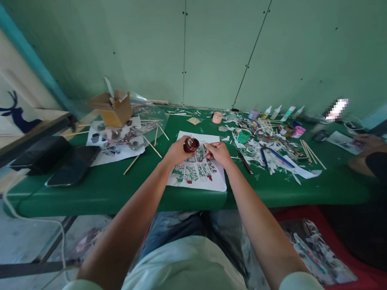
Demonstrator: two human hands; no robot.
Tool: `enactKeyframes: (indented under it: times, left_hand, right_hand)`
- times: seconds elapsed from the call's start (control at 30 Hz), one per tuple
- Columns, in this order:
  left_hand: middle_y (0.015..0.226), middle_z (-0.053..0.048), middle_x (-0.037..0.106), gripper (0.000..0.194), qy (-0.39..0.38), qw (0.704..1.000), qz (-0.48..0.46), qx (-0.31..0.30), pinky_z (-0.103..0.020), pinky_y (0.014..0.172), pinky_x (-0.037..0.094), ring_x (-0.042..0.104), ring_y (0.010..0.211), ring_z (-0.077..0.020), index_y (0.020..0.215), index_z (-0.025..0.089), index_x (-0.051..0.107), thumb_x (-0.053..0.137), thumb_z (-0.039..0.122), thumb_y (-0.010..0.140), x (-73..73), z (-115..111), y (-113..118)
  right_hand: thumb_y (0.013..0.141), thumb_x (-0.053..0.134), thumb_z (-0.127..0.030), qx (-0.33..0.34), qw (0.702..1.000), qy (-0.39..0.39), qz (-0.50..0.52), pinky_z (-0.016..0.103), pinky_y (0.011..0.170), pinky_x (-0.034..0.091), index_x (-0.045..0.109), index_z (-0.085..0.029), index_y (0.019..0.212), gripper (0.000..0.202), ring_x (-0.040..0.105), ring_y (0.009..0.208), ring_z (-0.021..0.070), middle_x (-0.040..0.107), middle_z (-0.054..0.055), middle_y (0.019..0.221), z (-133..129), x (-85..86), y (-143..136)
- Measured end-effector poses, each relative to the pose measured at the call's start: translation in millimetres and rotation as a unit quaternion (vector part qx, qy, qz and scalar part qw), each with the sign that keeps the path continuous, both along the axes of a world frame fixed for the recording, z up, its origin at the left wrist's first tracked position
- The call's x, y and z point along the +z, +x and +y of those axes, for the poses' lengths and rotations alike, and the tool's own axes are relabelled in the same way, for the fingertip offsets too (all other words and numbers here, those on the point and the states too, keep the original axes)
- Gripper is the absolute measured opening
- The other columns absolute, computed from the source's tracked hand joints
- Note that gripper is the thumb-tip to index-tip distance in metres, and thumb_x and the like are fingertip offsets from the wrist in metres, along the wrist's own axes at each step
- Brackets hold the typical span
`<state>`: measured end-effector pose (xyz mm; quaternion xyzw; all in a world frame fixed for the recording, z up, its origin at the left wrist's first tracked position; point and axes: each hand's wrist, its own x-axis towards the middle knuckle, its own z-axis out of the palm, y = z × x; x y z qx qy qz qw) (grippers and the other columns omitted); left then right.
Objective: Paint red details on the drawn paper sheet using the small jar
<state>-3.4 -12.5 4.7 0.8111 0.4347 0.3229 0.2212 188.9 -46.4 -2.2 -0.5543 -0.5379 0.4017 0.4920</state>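
Observation:
In the middle of the head view, my left hand [177, 152] is wrapped round a small jar of dark red paint [191, 145], held above the left side of a white sheet [213, 184]. My right hand [218, 152] pinches a thin red paintbrush [209, 154], its tip close to the paper. On the sheet are several cut strips with green and dark red patterns [202, 172]. Both hands hide part of the sheet's upper half, and the brush tip is too small to make out clearly.
To the left stand a cardboard box [114, 109], loose sticks [152, 147] and a black phone [73, 165]. Paper scraps, pens [244, 161], a green paint jar [243, 135] and glue bottles [275, 112] crowd the right. Another person's arm [367, 157] rests at the far right.

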Motion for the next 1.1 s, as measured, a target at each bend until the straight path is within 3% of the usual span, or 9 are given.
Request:
enactKeyframes:
  times: [0.57,0.9,1.1]
  left_hand:
    - [0.102,-0.006,0.063,0.059,-0.005,1.0,-0.004,-0.003,-0.032,0.074,0.042,0.059,0.094,-0.0251,0.112,0.024,0.047,0.068,0.039,0.059,-0.3,0.8,-0.2]
    - [0.107,-0.006,0.061,0.059,-0.019,1.0,-0.017,-0.015,-0.033,0.078,0.042,0.057,0.098,-0.0255,0.112,0.025,0.048,0.069,0.037,0.058,-0.1,1.2,-0.7]
    - [0.115,-0.005,0.057,0.061,0.021,0.998,-0.033,-0.038,-0.033,0.089,0.041,0.054,0.106,-0.0231,0.115,0.025,0.049,0.069,0.032,0.058,-5.3,4.4,-0.7]
  right_hand:
    - [0.069,0.061,-0.051,0.016,1.0,0.003,0.008,0.02,0.038,0.041,0.056,-0.017,0.049,0.039,0.049,0.034,0.0096,0.054,0.0,0.039,2.4,-3.4,1.9]
    - [0.073,0.051,-0.061,-0.086,0.994,0.067,0.015,0.021,0.034,0.035,0.05,-0.02,0.051,0.047,0.04,0.03,0.0087,0.045,-0.002,0.035,2.7,2.0,6.2]
    - [0.074,0.048,-0.063,-0.124,0.98,0.106,0.115,0.023,0.04,0.043,0.049,-0.02,0.058,0.046,0.046,0.036,0.0091,0.051,-0.002,0.045,4.5,4.3,8.7]
